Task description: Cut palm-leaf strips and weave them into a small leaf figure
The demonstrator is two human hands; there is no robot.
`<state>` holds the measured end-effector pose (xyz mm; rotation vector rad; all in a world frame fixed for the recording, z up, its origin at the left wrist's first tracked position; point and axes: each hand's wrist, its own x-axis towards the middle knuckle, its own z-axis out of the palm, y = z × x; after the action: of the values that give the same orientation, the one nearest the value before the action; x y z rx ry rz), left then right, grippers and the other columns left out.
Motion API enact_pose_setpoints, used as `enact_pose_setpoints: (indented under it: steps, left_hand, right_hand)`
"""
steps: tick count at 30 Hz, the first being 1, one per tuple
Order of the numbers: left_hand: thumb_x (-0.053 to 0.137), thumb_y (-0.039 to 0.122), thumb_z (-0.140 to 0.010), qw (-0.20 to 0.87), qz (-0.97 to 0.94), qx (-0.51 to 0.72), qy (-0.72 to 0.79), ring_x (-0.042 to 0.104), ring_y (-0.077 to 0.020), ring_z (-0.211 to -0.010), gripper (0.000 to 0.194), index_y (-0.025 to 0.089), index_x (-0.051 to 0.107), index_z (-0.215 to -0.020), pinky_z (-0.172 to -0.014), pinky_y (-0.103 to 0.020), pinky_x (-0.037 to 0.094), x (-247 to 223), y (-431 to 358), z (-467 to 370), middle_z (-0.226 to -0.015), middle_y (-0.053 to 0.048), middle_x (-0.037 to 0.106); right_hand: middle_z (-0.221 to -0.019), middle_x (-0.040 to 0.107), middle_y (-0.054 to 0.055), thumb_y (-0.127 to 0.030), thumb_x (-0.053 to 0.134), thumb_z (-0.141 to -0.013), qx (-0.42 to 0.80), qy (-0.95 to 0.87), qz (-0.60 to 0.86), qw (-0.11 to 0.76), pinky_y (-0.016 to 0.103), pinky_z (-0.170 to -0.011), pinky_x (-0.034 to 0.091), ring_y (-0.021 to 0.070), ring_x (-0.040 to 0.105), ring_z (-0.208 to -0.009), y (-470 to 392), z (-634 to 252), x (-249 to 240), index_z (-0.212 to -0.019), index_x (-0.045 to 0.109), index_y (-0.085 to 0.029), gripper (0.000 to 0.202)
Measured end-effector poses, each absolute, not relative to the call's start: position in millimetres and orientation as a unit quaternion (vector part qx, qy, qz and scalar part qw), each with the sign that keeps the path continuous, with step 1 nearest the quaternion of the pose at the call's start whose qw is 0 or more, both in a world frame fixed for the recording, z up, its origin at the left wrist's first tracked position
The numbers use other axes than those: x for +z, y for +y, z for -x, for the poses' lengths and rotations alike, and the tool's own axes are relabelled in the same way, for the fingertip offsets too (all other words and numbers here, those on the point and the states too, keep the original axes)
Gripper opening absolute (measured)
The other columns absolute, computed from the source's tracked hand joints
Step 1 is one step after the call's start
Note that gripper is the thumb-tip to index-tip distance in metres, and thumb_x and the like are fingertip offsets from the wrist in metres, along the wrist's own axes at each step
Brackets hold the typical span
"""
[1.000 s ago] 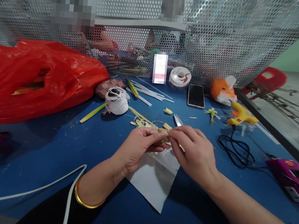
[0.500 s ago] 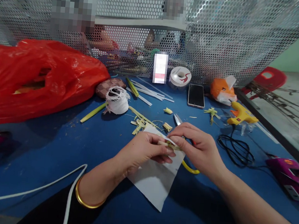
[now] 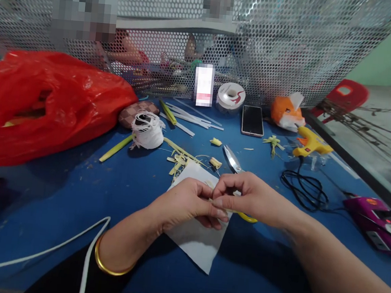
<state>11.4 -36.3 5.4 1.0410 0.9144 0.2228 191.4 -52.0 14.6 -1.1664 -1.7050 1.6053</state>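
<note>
My left hand (image 3: 192, 203) and my right hand (image 3: 251, 194) meet over a white paper sheet (image 3: 196, 251). Both are closed in a pinch, fingertips touching, around a pale green leaf strip that they hide almost wholly. Under my right hand lie scissors (image 3: 232, 158), their blades pointing away and a yellow handle loop showing below. Just beyond the paper are shredded leaf scraps (image 3: 178, 162) and a short cut stalk piece (image 3: 215, 162); another stalk piece (image 3: 215, 142) sits farther back. A small woven leaf figure (image 3: 273, 142) rests to the right.
A red plastic bag (image 3: 84, 91) fills the left, beside a roll of white cord (image 3: 148, 135). White strips (image 3: 191, 117), a ribbon spool (image 3: 231, 97) and a phone (image 3: 253, 120) lie at the back. Right are a yellow glue gun (image 3: 312, 143) and a purple power strip (image 3: 373, 221).
My right hand has moved down and closer to my left, covering the leaf strip that showed between them. More of the scissors now shows. The whole view has shifted slightly.
</note>
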Motion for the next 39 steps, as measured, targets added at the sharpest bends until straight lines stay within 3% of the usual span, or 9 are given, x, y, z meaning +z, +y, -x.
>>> enact_pose_setpoints:
  steps: [4,12,20,29,35,39]
  left_hand:
    - [0.075,0.021,-0.068,0.764,-0.486,0.104,0.412,0.067,-0.0138,-0.063,0.008,0.014,0.075,-0.073,-0.063,-0.023,0.053,7,-37,-11,-0.070,-0.006,0.074]
    - [0.074,0.020,-0.071,0.785,-0.467,0.086,0.398,0.067,-0.0127,-0.061,0.013,0.015,0.074,-0.083,-0.062,-0.024,0.052,9,-41,-14,-0.073,-0.004,0.074]
    - [0.075,0.022,-0.072,0.794,-0.465,0.085,0.383,0.068,-0.0125,-0.063,0.017,0.013,0.072,-0.086,-0.065,-0.025,0.052,6,-40,-14,-0.074,-0.004,0.073]
    - [0.072,0.032,-0.076,0.796,-0.482,0.095,0.354,0.062,-0.0097,-0.060,0.024,0.012,0.073,-0.088,-0.066,-0.025,0.050,8,-38,-11,-0.074,-0.003,0.069]
    - [0.072,0.038,-0.075,0.787,-0.490,0.100,0.361,0.058,-0.0081,-0.057,0.026,0.012,0.072,-0.076,-0.063,-0.023,0.046,11,-36,-12,-0.073,-0.002,0.066]
    - [0.073,0.040,-0.075,0.796,-0.487,0.082,0.350,0.058,-0.0089,-0.058,0.030,0.012,0.073,-0.086,-0.064,-0.025,0.047,8,-36,-11,-0.072,-0.002,0.065]
  right_hand:
    - [-0.059,0.060,-0.002,-0.034,0.066,-0.082,0.636,-0.580,0.424,0.282,0.022,-0.049,0.044,0.0108,0.056,-0.054,-54,-188,13,-0.070,0.063,-0.018,0.020]
    - [-0.061,0.055,-0.005,-0.032,0.062,-0.088,0.630,-0.506,0.372,0.457,0.018,-0.041,0.036,0.0056,0.044,-0.046,-56,-177,-2,-0.077,0.056,-0.018,0.019]
    - [-0.070,0.066,0.000,-0.031,0.066,-0.086,0.653,-0.456,0.360,0.486,0.019,-0.045,0.045,0.0100,0.060,-0.057,-56,-172,-2,-0.080,0.056,-0.018,0.018]
    - [-0.071,0.065,-0.001,-0.027,0.063,-0.087,0.617,-0.446,0.368,0.534,0.021,-0.052,0.047,0.0086,0.058,-0.056,-55,-175,0,-0.078,0.058,-0.018,0.014]
    - [-0.068,0.063,-0.001,-0.023,0.062,-0.085,0.684,-0.371,0.312,0.545,0.019,-0.049,0.045,0.0089,0.060,-0.056,-53,-180,5,-0.076,0.057,-0.017,0.012]
    - [-0.070,0.064,0.000,-0.023,0.063,-0.086,0.700,-0.378,0.297,0.528,0.018,-0.050,0.045,0.0098,0.062,-0.059,-55,-179,4,-0.079,0.058,-0.018,0.010]
